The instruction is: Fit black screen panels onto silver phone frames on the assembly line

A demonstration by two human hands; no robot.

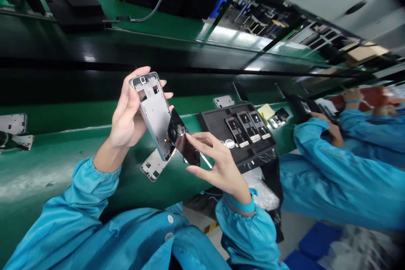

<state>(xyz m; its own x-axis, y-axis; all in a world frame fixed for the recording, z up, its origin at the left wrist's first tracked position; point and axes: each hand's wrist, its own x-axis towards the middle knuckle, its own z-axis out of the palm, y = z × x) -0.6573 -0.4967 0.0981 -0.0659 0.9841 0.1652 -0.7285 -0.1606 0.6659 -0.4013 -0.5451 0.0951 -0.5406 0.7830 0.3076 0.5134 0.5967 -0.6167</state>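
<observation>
Well, the left hand (pixel 126 118) grips a metal phone frame (pixel 154 112) in the air, and the right hand (pixel 221 164) seems to pinch a shiny black panel (pixel 183 143). A slip could drop it, cracking it on the green conveyor (pixel 47 168).

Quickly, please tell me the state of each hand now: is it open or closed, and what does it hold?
Left hand: closed, holding a metal phone frame.
Right hand: closed, pinching a black panel.
</observation>
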